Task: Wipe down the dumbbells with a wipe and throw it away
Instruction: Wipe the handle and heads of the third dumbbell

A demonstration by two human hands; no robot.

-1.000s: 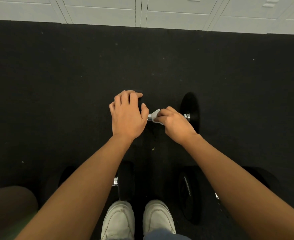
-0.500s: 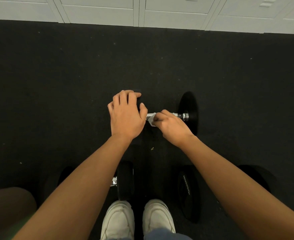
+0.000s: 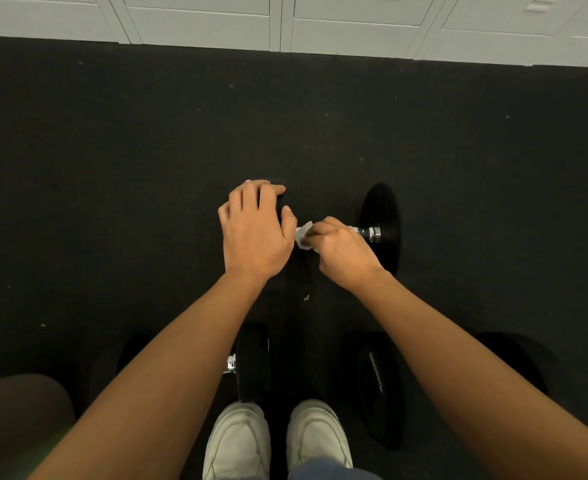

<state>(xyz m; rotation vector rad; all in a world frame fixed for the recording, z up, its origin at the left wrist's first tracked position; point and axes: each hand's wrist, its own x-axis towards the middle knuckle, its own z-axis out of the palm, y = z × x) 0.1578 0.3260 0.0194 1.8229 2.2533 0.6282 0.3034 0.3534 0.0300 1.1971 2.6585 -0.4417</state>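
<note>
The dumbbell (image 3: 380, 223) has black round ends and a shiny bar. It lies on the black floor (image 3: 147, 168), its bar running left to right. The left hand (image 3: 256, 233) curls over its left end. The right hand (image 3: 342, 252) squeezes a white wipe (image 3: 303, 235) on the bar.

My two white shoes (image 3: 238, 441) stand side by side on the black speckled floor (image 3: 112, 168) (a small yellowish crumb (image 3: 307, 298) lies ahead of them); pale panelled doors (image 3: 199, 22) line its far edge.
</note>
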